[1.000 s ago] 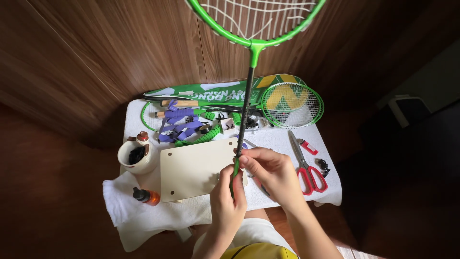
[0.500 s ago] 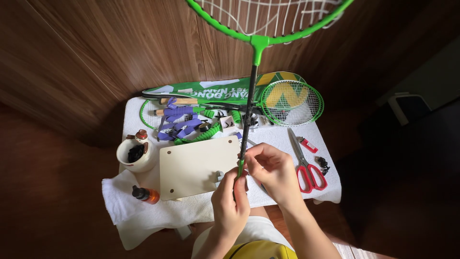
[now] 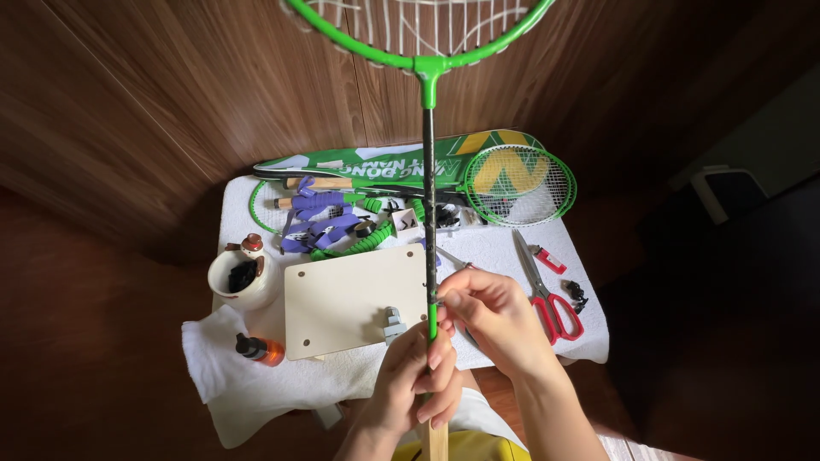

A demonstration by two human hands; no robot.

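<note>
Green-framed badminton racket, held upright before me: its strung head runs off the top edge of the view, and its dark shaft drops straight down to my two hands at the bottom centre. My left hand is wrapped fully round the racket where the shaft meets the pale wooden handle, fingers closed tight with the thumb across the front. My right hand sits just above it and to the right; its thumb and forefinger are pinched together on the shaft at the short green collar (whether something small lies between those fingertips I cannot tell).

Below the racket stands a small table under a white cloth. Directly behind my hands lies a pale rectangular board with a small metal fitting at its near edge. Left of the board: a white cup holding dark pieces, and a little orange bottle with a black cap lying on the cloth. Right of my right hand: red-handled scissors, blades pointing away from me. At the far edge of the table rests a second green racket on a green and yellow racket cover, with purple grip tape heaped beside them.
</note>
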